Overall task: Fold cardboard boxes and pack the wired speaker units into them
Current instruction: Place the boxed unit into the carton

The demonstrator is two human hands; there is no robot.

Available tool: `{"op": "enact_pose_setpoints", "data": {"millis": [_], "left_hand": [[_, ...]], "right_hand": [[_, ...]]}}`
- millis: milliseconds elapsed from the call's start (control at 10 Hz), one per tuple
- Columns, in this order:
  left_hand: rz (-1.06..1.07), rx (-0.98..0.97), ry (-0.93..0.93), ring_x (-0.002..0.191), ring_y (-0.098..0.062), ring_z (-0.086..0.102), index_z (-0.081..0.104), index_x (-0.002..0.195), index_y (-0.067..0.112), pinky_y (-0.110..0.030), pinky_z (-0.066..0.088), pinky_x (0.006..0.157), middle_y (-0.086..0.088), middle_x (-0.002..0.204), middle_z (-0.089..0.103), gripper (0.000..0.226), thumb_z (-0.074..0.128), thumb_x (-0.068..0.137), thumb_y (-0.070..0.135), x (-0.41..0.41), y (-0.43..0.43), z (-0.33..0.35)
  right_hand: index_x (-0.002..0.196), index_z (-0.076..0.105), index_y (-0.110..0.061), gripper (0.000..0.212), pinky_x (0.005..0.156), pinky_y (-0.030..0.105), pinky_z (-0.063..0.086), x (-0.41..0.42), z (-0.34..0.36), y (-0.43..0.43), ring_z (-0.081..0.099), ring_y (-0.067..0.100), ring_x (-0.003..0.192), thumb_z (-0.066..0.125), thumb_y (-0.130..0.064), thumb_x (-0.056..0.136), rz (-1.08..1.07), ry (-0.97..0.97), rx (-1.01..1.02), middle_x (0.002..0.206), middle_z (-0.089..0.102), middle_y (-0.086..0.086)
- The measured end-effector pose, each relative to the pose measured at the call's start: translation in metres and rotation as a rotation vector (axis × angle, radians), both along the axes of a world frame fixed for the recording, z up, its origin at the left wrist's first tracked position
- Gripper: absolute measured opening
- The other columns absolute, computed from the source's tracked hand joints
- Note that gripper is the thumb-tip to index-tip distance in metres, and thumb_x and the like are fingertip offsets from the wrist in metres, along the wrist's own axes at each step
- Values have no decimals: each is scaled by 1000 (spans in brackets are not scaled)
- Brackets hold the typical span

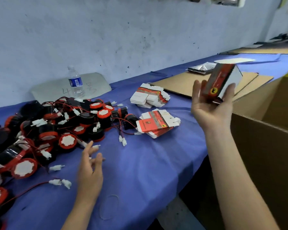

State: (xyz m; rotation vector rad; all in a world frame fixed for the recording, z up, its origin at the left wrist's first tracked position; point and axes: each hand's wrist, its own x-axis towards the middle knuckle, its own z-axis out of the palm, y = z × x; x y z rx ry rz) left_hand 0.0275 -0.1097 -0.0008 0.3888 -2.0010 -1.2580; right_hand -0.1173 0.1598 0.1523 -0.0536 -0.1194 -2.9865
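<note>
Right hand point(211, 108) with motion-blurred box point(221, 83)

Blue-clothed table point(148, 163): speakers point(68, 123), flat boxes point(150, 95), bottle point(76, 82)

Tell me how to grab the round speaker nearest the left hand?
Probably pinch the speaker by its red rim, from above and the right: its white face points up, that side faces bare cloth, and the pile crowds the rest.

We are facing a scuffed, pale-blue wall point(123, 30) filling the upper frame; a blue-clothed table point(148, 163) is running diagonally beneath; a window point(226, 0) is glowing top right.
</note>
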Motion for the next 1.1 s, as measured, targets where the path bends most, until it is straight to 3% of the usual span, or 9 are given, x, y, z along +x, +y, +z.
{"op": "enact_pose_setpoints", "data": {"millis": [100,200,400,500,600,700,800,900,1100], "left_hand": [[10,12,-12,89,-12,65,39,130,39,-33,48,80,8,118,58,34,42,96,33,-3,1,-2],[8,22,-32,87,-15,65,42,130,33,-36,48,81,6,114,58,31,44,100,23,-5,1,-2],[11,10,-82,86,-8,66,46,129,33,-29,47,75,13,110,59,30,44,101,21,-5,1,-2],[19,19,-105,85,-6,65,47,124,37,-26,47,74,16,109,59,28,44,101,22,-4,1,-1],[25,15,-122,85,-5,65,48,122,36,-26,48,74,15,107,60,26,45,101,22,-2,3,0],[31,27,-129,84,-5,65,51,121,35,-28,50,75,14,105,61,25,45,101,21,0,3,0],[30,23,-133,80,-3,65,54,122,32,-31,52,75,12,103,63,26,46,100,19,0,1,0],[25,31,-143,77,-4,65,55,122,30,-33,52,76,10,102,63,30,48,99,12,-2,0,0],[26,33,-142,75,-4,65,56,122,30,-38,55,75,10,101,63,34,49,98,8,0,-1,-2]], "right_hand": [[108,58,-5,52,73,40,59,-7,2,21,67,31,96,73,-46,80,-99,-36,-12,118,64,12],[109,55,-8,52,64,35,57,-11,-3,28,68,31,81,75,-45,78,-96,-61,-55,106,68,15],[98,55,-9,35,61,27,53,-18,-18,9,64,23,68,67,-39,85,-49,-56,167,88,70,10],[103,55,-13,12,70,24,54,-26,-34,-30,66,17,80,57,-15,91,-201,168,976,94,71,5],[139,40,-16,56,109,31,32,-46,-74,-67,32,22,139,56,-6,87,-272,849,2275,150,37,7],[153,17,-23,67,118,40,14,-58,-106,-79,7,21,148,51,-20,96,-66,1146,2844,162,5,-1],[152,20,-21,64,108,39,35,-68,-104,-81,31,26,140,47,-10,95,-88,1256,2982,159,20,2],[146,38,-23,50,87,30,43,-80,-74,-78,51,28,116,48,-18,97,110,1339,3032,136,49,6],[138,50,-31,59,68,24,35,-99,-38,-73,43,15,94,71,-22,83,403,1647,3023,121,57,1]]}}
